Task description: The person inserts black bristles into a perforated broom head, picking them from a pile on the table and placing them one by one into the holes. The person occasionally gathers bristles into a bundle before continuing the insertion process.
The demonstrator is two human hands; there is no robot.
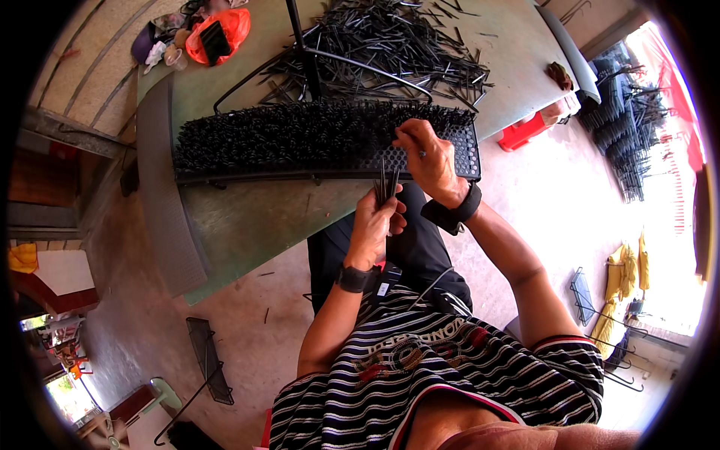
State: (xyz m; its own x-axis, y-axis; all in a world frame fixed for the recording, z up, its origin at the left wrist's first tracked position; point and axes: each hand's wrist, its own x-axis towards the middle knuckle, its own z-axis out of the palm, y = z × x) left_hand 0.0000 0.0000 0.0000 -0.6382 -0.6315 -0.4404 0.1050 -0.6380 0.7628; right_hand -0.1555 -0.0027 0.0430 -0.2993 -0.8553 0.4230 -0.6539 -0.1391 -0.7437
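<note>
A long black perforated rack lies across the near part of the table, directly before me. Short black upright pieces densely fill its holes from the left end to past the middle; bare holes show at the right end. My left hand, just below the rack's near edge, is closed around a small bundle of thin black strips pointing upward. Over the right part of the rack, my right hand has its fingers pinched together beside the last filled rows. Whatever lies between its fingertips is too small to make out.
Behind the rack a big heap of loose black strips covers the green table. Thin metal legs rise from the rack. An orange bag with a phone sits far left. Stacked black racks stand at right.
</note>
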